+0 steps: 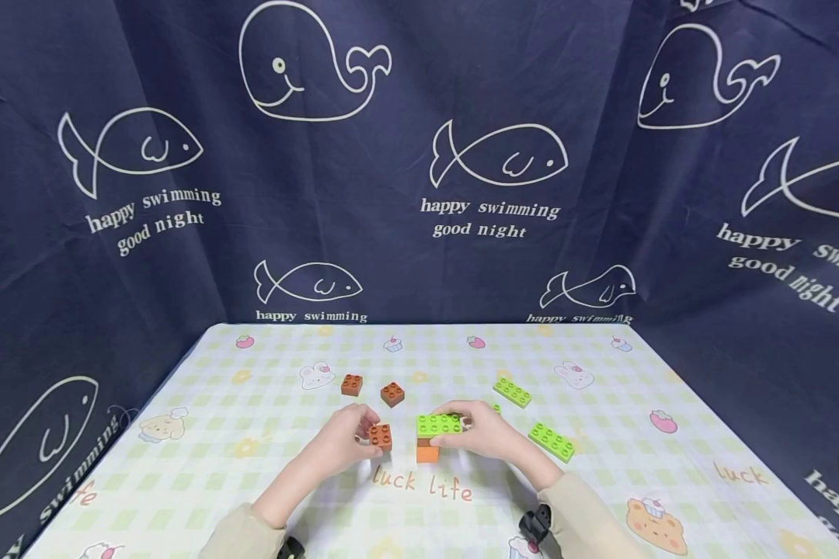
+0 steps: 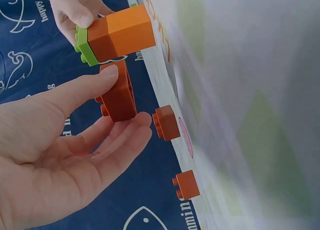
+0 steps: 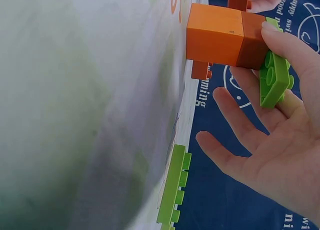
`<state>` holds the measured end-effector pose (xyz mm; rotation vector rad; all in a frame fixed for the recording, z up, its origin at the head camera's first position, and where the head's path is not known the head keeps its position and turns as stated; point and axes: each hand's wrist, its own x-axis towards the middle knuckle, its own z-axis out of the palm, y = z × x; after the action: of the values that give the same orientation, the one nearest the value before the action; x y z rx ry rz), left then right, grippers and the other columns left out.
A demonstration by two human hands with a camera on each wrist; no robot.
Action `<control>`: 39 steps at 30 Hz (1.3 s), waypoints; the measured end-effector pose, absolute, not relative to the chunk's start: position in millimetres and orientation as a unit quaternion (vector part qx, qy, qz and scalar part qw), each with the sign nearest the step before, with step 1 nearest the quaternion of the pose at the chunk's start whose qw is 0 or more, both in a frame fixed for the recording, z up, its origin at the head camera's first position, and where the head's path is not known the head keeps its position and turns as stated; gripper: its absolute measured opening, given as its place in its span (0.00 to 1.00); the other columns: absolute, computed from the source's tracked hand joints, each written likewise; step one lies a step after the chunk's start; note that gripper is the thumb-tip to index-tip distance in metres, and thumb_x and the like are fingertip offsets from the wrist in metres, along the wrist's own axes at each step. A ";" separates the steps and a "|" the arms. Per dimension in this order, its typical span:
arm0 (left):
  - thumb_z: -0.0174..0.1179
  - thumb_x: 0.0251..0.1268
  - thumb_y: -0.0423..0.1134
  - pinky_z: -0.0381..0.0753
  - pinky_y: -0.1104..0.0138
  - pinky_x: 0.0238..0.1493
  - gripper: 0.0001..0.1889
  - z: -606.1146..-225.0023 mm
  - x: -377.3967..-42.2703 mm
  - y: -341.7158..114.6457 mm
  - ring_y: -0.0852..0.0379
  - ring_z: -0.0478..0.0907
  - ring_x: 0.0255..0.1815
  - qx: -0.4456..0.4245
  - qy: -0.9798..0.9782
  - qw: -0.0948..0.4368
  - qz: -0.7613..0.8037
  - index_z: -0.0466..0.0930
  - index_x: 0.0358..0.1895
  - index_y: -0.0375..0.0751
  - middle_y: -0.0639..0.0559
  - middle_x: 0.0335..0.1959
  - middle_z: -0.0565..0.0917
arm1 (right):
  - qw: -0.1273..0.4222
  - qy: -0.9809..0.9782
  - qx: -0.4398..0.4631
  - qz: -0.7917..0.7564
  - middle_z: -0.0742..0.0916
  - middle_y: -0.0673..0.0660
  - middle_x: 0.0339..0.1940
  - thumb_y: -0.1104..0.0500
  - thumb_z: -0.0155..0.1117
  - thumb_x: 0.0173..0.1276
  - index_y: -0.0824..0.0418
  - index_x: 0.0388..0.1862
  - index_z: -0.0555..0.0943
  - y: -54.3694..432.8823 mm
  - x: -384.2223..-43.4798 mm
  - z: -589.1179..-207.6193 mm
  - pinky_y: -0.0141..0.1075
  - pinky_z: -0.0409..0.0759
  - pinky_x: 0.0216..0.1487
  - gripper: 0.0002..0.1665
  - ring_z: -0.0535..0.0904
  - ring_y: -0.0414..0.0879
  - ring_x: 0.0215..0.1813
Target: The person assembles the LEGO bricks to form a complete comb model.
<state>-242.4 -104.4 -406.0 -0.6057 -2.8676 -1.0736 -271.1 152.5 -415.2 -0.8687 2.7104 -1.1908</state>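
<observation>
My left hand pinches a brown building brick between thumb and fingers. In the left wrist view the same brown brick has its studs turned toward the palm. Right beside it stands a stack: an orange block at the bottom, a brown brick in the middle, a long green brick across the top. My right hand grips the stack's top, thumb on the near side where green meets brown. The green brick overhangs the brown one toward the right palm, seen in the right wrist view.
Two loose brown bricks lie beyond my left hand. Long green bricks lie beyond and right of my right hand, with a small green bit showing behind it. A dark printed curtain hangs behind the table.
</observation>
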 end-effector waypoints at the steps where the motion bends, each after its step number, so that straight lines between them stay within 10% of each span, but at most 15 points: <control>1: 0.71 0.44 0.32 0.79 0.66 0.38 0.19 -405.6 -242.7 -104.3 0.57 0.76 0.35 -0.192 -0.917 0.009 -0.348 0.76 0.41 0.34 0.50 0.34 0.78 | 0.030 0.878 -0.281 -0.386 0.85 0.51 0.48 0.44 0.70 0.55 0.53 0.50 0.81 152.6 -271.0 -414.9 0.46 0.77 0.52 0.25 0.78 0.49 0.52; 39: 0.69 0.51 0.38 0.82 0.64 0.46 0.18 -391.0 -251.1 -90.2 0.54 0.81 0.41 -0.195 -0.883 0.097 -0.415 0.78 0.46 0.37 0.49 0.40 0.83 | 0.034 0.878 -0.283 -0.386 0.85 0.50 0.47 0.44 0.69 0.56 0.52 0.50 0.81 152.9 -271.4 -414.7 0.45 0.76 0.51 0.24 0.78 0.47 0.51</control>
<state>-251.1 -90.2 -391.0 -0.5785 -2.6161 -1.2300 -271.4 152.9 -414.7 -0.8702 2.6980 -1.1853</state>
